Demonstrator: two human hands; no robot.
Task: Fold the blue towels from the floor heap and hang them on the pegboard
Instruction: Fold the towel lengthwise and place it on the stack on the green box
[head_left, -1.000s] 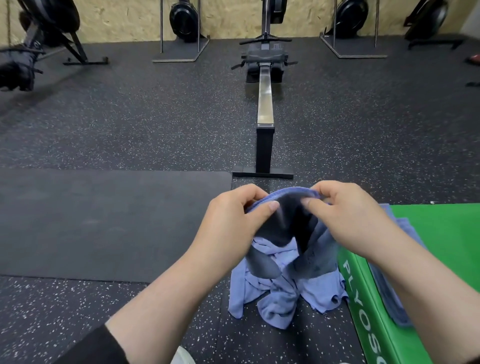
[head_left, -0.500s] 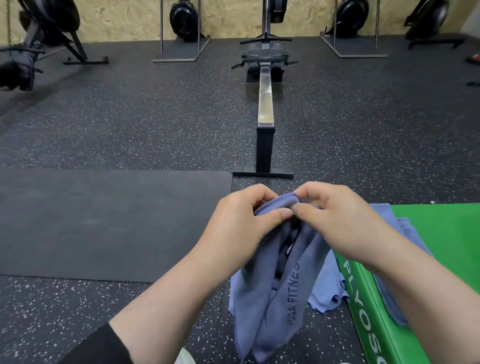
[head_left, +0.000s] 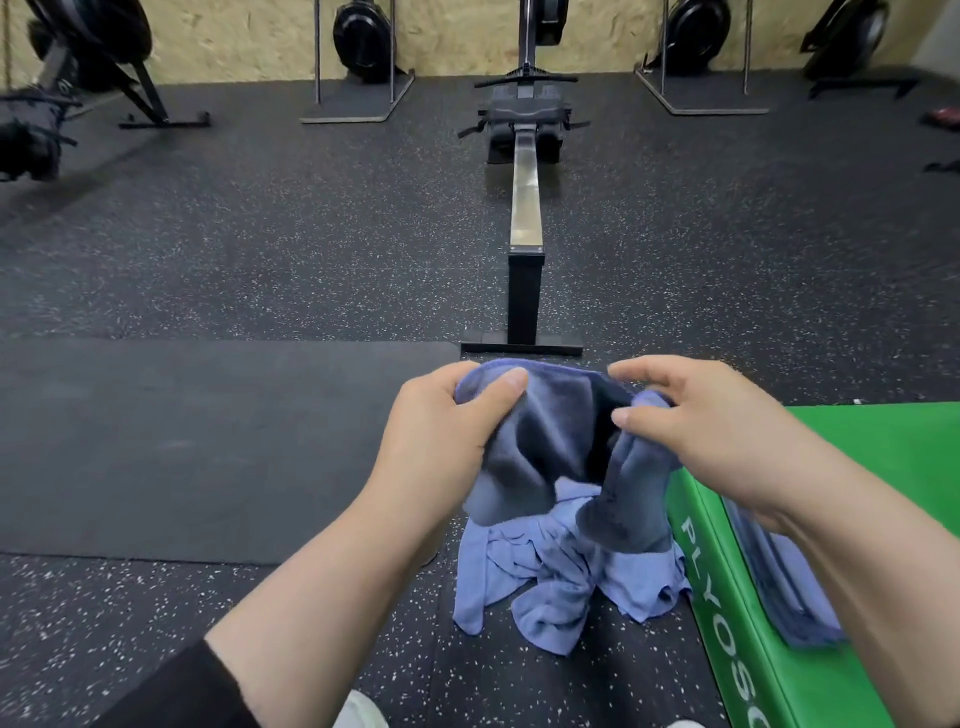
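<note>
Taking the rowing machine in the middle of the floor as the landmark, a dark exercise mat lies flat to the left of its foot, on the speckled rubber floor. Farther left and back from the rower, black gym equipment stands by the chipboard wall.

Just in front of the rower's foot, the left hand holds the left end of a blue towel, raised off the floor. Its thumb lies on the near face of the cloth and its fingers are curled behind the top edge, so the towel is pinched between them. The towel sags in a dark fold between the two hands, its two lower ends hanging down.

Directly below it, also in front of the rower's foot, the heap of lighter blue towels lies crumpled on the floor.

To the right, the right hand takes the towel's other end: thumb and forefinger are apart with the bunched edge between them; whether they are pressing on it I cannot tell. The remaining fingers are hidden behind the hand.

Right of the heap and of the rower's foot sits a green plyo box, with a folded blue towel lying on its top, partly covered by the right forearm.
</note>
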